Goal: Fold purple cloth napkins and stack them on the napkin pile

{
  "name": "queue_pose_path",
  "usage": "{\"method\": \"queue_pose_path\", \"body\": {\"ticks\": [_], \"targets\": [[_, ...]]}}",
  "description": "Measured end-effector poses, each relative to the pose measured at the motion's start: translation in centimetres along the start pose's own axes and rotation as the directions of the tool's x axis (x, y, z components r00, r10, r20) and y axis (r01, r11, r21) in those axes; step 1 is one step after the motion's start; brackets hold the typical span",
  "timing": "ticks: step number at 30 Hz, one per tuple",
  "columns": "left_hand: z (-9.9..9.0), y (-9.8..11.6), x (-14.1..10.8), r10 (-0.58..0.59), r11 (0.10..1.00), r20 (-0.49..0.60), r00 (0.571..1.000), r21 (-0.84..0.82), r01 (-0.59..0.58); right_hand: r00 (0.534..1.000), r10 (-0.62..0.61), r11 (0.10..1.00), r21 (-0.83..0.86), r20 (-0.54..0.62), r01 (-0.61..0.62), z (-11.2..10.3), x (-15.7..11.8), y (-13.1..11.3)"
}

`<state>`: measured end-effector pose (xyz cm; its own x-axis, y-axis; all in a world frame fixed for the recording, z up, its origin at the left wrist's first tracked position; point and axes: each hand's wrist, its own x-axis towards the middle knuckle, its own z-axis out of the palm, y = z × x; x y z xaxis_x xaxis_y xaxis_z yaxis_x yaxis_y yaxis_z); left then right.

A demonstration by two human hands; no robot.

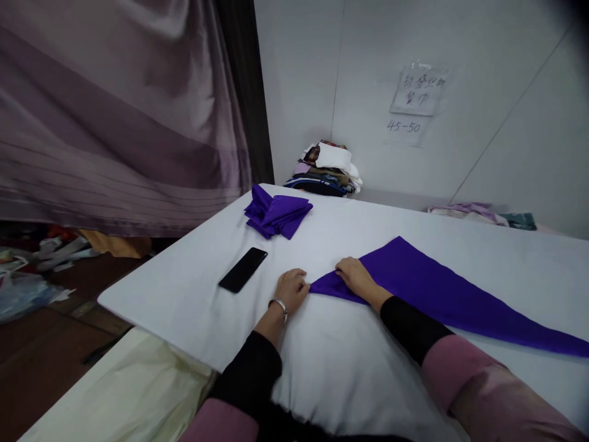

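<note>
at 8 o'clock, low by the near left edge, pale fabric (129, 380) lies below the white-covered table (184, 294). closer to centre i have both hands at the narrow tip of the flat purple cloth (427, 288). left hand (291, 291), bracelet (279, 305) at its wrist: fingertips meet the pointed tip; pinched or only pressed, i cannot tell. right hand (356, 277): fingers bent down on the cloth by its upper edge, a little in from the tip; pinch or press, again i cannot tell.

key relation: the cloth lies to 3 o'clock of my left hand, nearly all of it beyond the right. long axis runs from that tip toward 4 o'clock, out to the picture's right border; broad peak at 2 o'clock from the right hand. right hand is nearer the wide body, left nearer the tip. the right forearm crosses the lower edge, so by my judgement it limits lifting there.

farther out, black phone (243, 270) at 10 o'clock from the left hand, near but apart; white surface shows between. table corner at 9 o'clock, past the phone. bunched purple cloth (278, 215) toward 12, near the far left edge.

beyond the far edge: clothes stack (331, 166) at 12 to 1, other fabric (473, 213) at 2, curtain (138, 110) at 10, handwritten sign (418, 92) at 1 on the wall (299, 73).
</note>
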<state>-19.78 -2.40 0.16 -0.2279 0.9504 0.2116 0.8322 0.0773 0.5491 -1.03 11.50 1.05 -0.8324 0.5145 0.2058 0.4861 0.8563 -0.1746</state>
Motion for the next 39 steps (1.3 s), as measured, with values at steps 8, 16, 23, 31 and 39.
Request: {"method": "queue_pose_path", "body": {"ticks": [8, 16, 23, 31, 39], "targets": [[0.1, -0.1, 0.3, 0.063, 0.996, -0.052, 0.997, 0.061, -0.06, 0.993, 0.074, 0.997, 0.015, -0.093, -0.073, -1.4, -2.1, -2.0], [0.1, -1.0, 1.1, 0.098, 0.972, -0.088, 0.991, 0.22, -0.076, 0.988, 0.025, 0.981, 0.189, 0.15, -0.053, -0.3, -5.3, -4.8], [3.3, 4.8, 0.4, 0.305, 0.893, 0.152, 0.94, 0.297, -0.338, 0.99, 0.001, 0.968, 0.248, 0.139, -0.036, -1.8, -5.5, -4.3], [4.8, 6.3, 0.0, 0.123, 0.86, 0.38, 0.917, 0.42, -0.29, 0.951, 0.275, 0.946, 0.136, 0.143, -0.294, -4.7, -17.2, 4.0], [5.0, 6.4, 0.6, 0.094, 0.847, 0.38, 0.92, 0.456, -0.275, 0.506, 0.861, 0.498, -0.122, -0.052, -0.859, -10.6, -37.0, 16.7]]}}
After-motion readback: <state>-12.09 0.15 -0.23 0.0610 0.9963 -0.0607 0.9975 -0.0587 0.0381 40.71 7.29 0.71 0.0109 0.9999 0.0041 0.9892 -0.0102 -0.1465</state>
